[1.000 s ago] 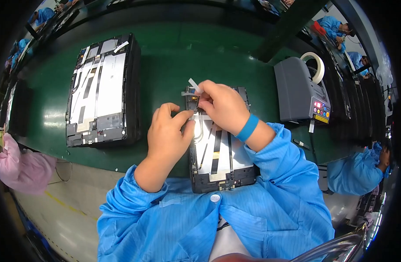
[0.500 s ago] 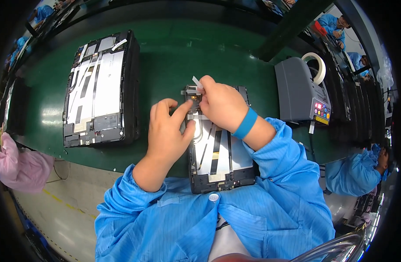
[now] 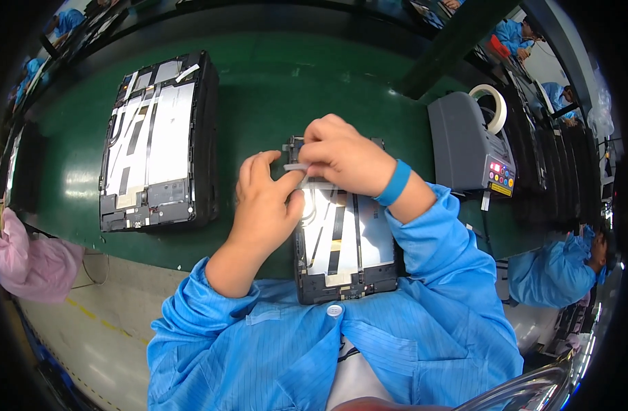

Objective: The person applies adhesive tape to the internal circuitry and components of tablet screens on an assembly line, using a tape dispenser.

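An opened tablet [image 3: 379,236], with a black frame, silver plate and dark ribbon cables, lies on the green table right in front of me. Over its upper part, my right hand [image 3: 344,157], with a blue wristband, pinches a short pale strip of tape [image 3: 296,166] that sticks out to the left of the fingers. My left hand [image 3: 262,205] rests at the tablet's left edge, thumb and index finger apart. Its index fingertip lies just below the tape strip; whether they touch I cannot tell. My right hand covers much of the tablet's top end.
A stack of similar opened tablets [image 3: 167,137] stands on the left. To the right sits a grey tape dispenser [image 3: 461,144] with a tape roll [image 3: 497,113] and lit buttons. Dark tablet stacks [image 3: 564,171] line the far right. A green post [image 3: 457,48] rises behind. Co-workers sit around.
My right hand has come down and turned, bringing the tape strip from upright above the tablet's top left to nearly level, beside my left index finger. My left hand has barely moved.
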The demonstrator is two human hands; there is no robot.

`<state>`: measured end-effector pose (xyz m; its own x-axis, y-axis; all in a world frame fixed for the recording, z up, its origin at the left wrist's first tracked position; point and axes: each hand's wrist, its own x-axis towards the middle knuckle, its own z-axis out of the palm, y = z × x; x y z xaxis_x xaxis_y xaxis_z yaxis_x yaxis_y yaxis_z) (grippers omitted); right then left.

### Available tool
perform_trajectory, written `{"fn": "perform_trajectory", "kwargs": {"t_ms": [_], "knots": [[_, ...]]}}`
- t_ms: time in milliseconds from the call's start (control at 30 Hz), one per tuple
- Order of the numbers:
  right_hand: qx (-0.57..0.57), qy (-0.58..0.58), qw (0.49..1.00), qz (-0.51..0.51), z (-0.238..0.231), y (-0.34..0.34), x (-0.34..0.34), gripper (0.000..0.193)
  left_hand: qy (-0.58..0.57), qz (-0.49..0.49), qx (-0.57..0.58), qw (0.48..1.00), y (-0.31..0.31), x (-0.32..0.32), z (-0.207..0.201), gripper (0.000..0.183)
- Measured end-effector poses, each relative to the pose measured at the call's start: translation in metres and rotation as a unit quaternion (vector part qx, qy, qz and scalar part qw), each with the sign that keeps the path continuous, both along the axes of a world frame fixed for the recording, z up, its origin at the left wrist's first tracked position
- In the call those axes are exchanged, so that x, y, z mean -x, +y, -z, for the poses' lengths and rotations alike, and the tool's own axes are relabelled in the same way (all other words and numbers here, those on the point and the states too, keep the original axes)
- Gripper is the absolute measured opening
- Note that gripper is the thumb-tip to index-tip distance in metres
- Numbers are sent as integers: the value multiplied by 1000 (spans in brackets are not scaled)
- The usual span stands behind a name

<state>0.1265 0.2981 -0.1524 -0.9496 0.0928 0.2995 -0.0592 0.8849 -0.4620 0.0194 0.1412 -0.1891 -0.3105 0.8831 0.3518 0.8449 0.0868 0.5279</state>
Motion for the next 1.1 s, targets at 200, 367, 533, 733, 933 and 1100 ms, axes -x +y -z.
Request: {"fn": "perform_trajectory", "kwargs": {"t_ms": [200,367,533,733,933,1100], "knots": [[-3,47,992,114,6,-9,1,19,-17,-6,-6,1000,0,1,2,26],[76,15,987,143,22,-1,-5,17,-16,2,0,1000,0,1,3,26],[325,-55,934,138,8,0,-7,14,-20,-8,7,1000,-3,0,0,29],[314,-129,916,214,3,3,-2,18,62,-30,11,998,-2,-7,-5,33],[174,-180,923,291,4,2,13,22,77,-31,17,996,-2,-8,-4,35],[119,-161,925,323,4,-5,15,20,69,-28,16,997,-2,-7,-4,35]]}}
